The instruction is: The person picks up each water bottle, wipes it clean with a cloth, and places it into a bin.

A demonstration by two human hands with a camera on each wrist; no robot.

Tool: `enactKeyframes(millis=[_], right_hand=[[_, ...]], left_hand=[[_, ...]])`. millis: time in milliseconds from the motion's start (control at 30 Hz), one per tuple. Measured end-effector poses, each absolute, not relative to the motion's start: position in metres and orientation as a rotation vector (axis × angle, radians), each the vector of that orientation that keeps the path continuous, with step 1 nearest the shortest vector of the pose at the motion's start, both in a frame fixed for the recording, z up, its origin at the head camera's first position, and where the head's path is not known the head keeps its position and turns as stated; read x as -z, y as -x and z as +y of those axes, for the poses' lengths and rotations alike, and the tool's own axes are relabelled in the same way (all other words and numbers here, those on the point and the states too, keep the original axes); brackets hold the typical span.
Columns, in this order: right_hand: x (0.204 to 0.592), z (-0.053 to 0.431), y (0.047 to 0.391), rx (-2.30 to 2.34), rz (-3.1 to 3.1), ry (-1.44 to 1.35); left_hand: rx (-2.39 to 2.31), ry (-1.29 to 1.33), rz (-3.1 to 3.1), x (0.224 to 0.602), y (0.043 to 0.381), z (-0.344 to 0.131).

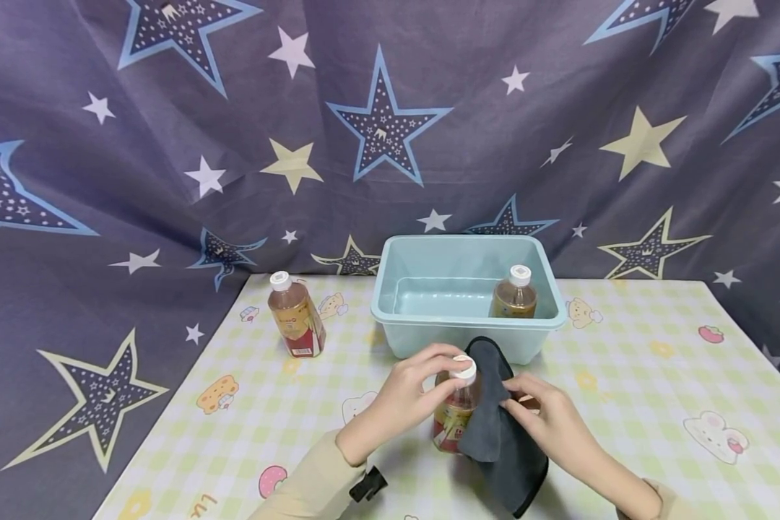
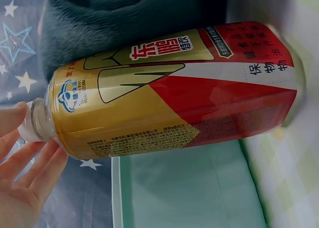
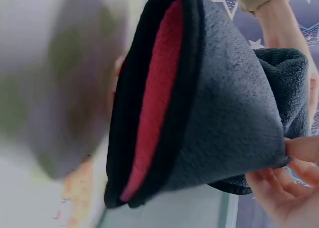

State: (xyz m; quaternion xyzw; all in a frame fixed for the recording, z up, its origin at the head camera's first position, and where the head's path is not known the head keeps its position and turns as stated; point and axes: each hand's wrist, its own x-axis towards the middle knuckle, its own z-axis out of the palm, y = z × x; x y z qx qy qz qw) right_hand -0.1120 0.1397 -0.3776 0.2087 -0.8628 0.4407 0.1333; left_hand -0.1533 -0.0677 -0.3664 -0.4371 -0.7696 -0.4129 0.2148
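Note:
My left hand [image 1: 403, 393] grips a drink bottle [image 1: 450, 426] by its white cap [image 2: 31, 121]. The bottle stands upright on the table and has a gold and red label [image 2: 149, 108]. A dark grey cloth [image 1: 510, 455] with black edging lies against the bottle's right side, pinched between the thumb and fingers of my right hand [image 1: 555, 419]. In the right wrist view, the folded cloth [image 3: 224, 103] shows a red inner face [image 3: 157, 98] and hangs down from the fingers. Part of the bottle is hidden behind it.
Just behind the hands is a light blue plastic bin [image 1: 429, 328], with a similar bottle [image 1: 515, 297] upright inside at its right. Another bottle [image 1: 297, 318] stands at the back left of the table. A checkered cloth [image 1: 637, 433] covers the table; a starry curtain [image 1: 481, 144] hangs behind.

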Motion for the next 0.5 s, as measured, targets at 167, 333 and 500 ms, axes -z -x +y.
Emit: enactKeyframes(millis=[167, 333, 500], right_hand=[[0.372, 0.139, 0.113, -1.217, -2.458, -0.631], [0.375, 0.14, 0.114, -1.244, -2.473, -0.619], [0.385, 0.141, 0.116, -1.326, -2.525, -0.599]], left_hand=[[1.117, 1.226, -2.123, 0.367, 0.154, -0.068], [1.117, 1.233, -2.117, 0.366, 0.154, -0.068], [1.114, 1.231, -2.116, 0.366, 0.154, -0.068]])
